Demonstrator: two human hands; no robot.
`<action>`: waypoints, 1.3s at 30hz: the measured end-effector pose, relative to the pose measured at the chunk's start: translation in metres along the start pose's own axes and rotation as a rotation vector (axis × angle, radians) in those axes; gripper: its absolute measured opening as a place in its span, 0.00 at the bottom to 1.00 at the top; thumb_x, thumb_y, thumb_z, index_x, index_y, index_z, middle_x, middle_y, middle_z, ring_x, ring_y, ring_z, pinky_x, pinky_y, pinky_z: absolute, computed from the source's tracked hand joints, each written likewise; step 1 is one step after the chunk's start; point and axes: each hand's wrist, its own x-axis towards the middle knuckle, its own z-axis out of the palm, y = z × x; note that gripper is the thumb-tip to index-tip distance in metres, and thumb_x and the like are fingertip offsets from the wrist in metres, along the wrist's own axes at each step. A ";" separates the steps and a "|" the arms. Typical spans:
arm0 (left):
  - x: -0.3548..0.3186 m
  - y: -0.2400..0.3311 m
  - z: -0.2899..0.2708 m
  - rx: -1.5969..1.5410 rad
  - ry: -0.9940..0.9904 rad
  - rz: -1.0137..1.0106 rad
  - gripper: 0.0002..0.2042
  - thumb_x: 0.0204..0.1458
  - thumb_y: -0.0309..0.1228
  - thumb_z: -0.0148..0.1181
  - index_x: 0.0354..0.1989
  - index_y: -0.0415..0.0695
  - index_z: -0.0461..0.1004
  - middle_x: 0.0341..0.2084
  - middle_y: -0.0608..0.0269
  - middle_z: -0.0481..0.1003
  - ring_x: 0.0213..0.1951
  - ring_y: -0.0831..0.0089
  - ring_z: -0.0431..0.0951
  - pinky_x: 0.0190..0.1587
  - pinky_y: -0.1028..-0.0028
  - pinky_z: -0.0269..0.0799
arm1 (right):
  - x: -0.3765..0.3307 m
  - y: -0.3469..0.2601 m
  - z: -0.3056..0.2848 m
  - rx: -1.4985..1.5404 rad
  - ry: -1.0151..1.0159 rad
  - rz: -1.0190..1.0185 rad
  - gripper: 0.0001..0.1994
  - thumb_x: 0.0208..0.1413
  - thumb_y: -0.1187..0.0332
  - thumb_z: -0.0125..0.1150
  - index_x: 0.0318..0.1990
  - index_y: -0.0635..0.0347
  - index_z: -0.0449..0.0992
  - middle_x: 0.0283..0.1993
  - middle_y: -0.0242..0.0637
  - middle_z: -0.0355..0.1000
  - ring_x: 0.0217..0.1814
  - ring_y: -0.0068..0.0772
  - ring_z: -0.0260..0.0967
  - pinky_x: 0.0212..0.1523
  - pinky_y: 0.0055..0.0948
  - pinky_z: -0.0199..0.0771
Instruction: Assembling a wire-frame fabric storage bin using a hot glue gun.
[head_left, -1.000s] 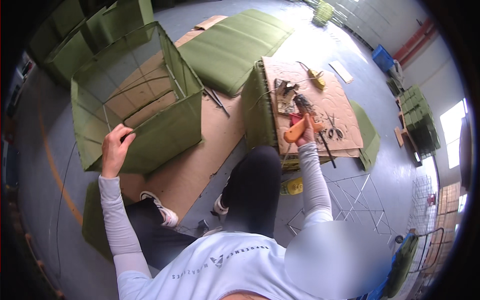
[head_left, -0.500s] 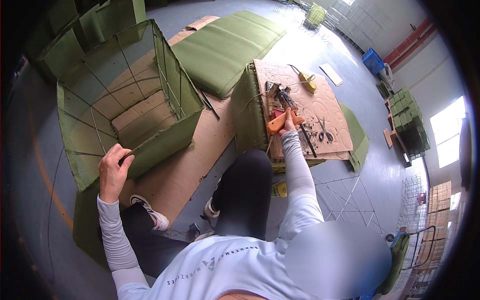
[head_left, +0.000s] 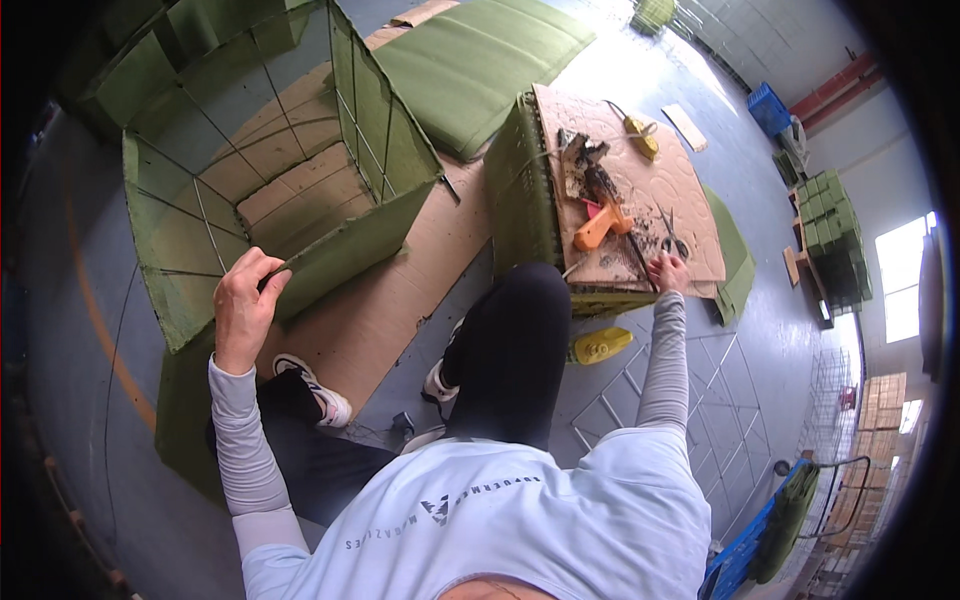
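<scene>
An open-topped green fabric box (head_left: 340,235) with a thin wire frame stands at the left. My left hand (head_left: 243,308) is closed on its near rim, thumb and fingers pinched together. On a cardboard-topped stack to the right lies an orange glue gun (head_left: 603,229), its dark nozzle end pointing away. A thin black stick (head_left: 636,258) runs from near the gun toward me. My right hand (head_left: 668,272) is at the cardboard's near edge, fingers curled beside the stick's end and just below the scissors (head_left: 673,240). What its fingertips hold is too small to make out.
A yellow power strip (head_left: 641,138) with a cord lies on the cardboard sheet (head_left: 690,190). A yellow bottle (head_left: 602,346) is by my knee. Wire frames (head_left: 700,390) lie on the floor at right. A green padded panel (head_left: 480,70) rests behind.
My right hand has let go of the glue gun, which now lies on the cardboard, and moved right and nearer to the scissors. My left hand remains on the box's rim. The view has shifted.
</scene>
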 end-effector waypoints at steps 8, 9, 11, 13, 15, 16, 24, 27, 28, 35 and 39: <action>-0.008 -0.022 -0.006 0.002 -0.008 0.030 0.06 0.56 0.25 0.57 0.33 0.34 0.69 0.24 0.59 0.62 0.25 0.70 0.64 0.30 0.74 0.60 | -0.103 0.165 -0.097 -0.628 -0.013 0.349 0.25 0.59 0.48 0.54 0.41 0.66 0.76 0.29 0.43 0.79 0.28 0.40 0.79 0.31 0.39 0.79; -0.007 -0.024 -0.006 0.017 -0.030 0.023 0.07 0.57 0.26 0.57 0.34 0.34 0.68 0.25 0.60 0.62 0.26 0.71 0.64 0.31 0.75 0.60 | -0.124 0.161 -0.090 -0.400 -0.061 0.531 0.27 0.61 0.46 0.50 0.46 0.68 0.74 0.36 0.47 0.78 0.34 0.43 0.79 0.36 0.40 0.80; -0.002 -0.021 0.000 0.010 -0.047 0.026 0.07 0.57 0.27 0.57 0.34 0.34 0.68 0.25 0.61 0.62 0.26 0.71 0.64 0.31 0.75 0.59 | -0.151 0.150 -0.086 -0.161 -0.092 0.703 0.30 0.63 0.45 0.46 0.51 0.70 0.71 0.44 0.51 0.77 0.40 0.47 0.79 0.40 0.40 0.80; -0.001 -0.024 0.002 0.013 -0.045 0.024 0.08 0.58 0.27 0.56 0.34 0.34 0.68 0.25 0.63 0.61 0.27 0.72 0.63 0.31 0.75 0.59 | -0.167 0.139 -0.078 0.154 -0.243 0.707 0.32 0.66 0.46 0.40 0.55 0.74 0.64 0.56 0.53 0.69 0.55 0.48 0.71 0.52 0.41 0.75; -0.002 -0.024 0.001 0.012 -0.043 0.024 0.08 0.58 0.27 0.56 0.34 0.34 0.68 0.25 0.62 0.61 0.27 0.72 0.63 0.31 0.75 0.59 | -0.168 0.137 -0.065 0.178 -0.280 0.768 0.32 0.66 0.46 0.40 0.57 0.75 0.63 0.57 0.54 0.67 0.58 0.48 0.69 0.55 0.42 0.73; -0.003 -0.024 0.001 0.008 -0.039 0.023 0.08 0.58 0.27 0.57 0.34 0.34 0.68 0.25 0.62 0.61 0.27 0.72 0.63 0.31 0.75 0.59 | -0.166 0.136 -0.059 0.200 -0.316 0.827 0.33 0.67 0.46 0.39 0.59 0.75 0.61 0.59 0.55 0.65 0.60 0.48 0.67 0.57 0.42 0.71; -0.005 -0.013 0.002 -0.004 -0.014 -0.007 0.08 0.57 0.28 0.57 0.33 0.34 0.70 0.25 0.60 0.64 0.26 0.69 0.66 0.32 0.73 0.61 | -0.146 0.207 -0.033 0.936 -0.511 0.819 0.25 0.61 0.49 0.53 0.49 0.67 0.69 0.47 0.44 0.73 0.47 0.40 0.73 0.51 0.35 0.76; -0.008 -0.012 0.000 0.004 0.019 0.022 0.07 0.54 0.26 0.59 0.34 0.34 0.71 0.25 0.56 0.66 0.27 0.62 0.69 0.32 0.70 0.63 | -0.151 0.196 -0.021 0.837 -0.529 0.833 0.22 0.58 0.49 0.57 0.44 0.61 0.70 0.34 0.33 0.70 0.34 0.28 0.69 0.38 0.25 0.75; -0.007 -0.012 0.000 0.012 0.037 0.004 0.07 0.54 0.26 0.59 0.34 0.34 0.71 0.25 0.56 0.66 0.27 0.62 0.69 0.32 0.70 0.63 | -0.147 0.200 -0.025 0.830 -0.610 0.843 0.22 0.57 0.48 0.57 0.44 0.59 0.71 0.32 0.30 0.69 0.32 0.24 0.66 0.34 0.22 0.73; -0.016 0.003 0.004 0.033 0.097 0.039 0.05 0.47 0.24 0.62 0.30 0.37 0.74 0.26 0.56 0.70 0.31 0.57 0.73 0.33 0.65 0.67 | -0.153 0.183 -0.022 0.396 -0.304 0.947 0.31 0.47 0.34 0.59 0.34 0.58 0.70 0.22 0.26 0.62 0.18 0.19 0.55 0.19 0.18 0.59; -0.045 0.015 0.016 0.098 0.133 0.068 0.06 0.43 0.26 0.66 0.28 0.41 0.75 0.26 0.60 0.70 0.31 0.61 0.74 0.33 0.65 0.70 | -0.161 0.169 -0.045 -0.023 -0.283 0.930 0.32 0.49 0.36 0.60 0.35 0.63 0.73 0.20 0.30 0.65 0.18 0.21 0.58 0.19 0.19 0.62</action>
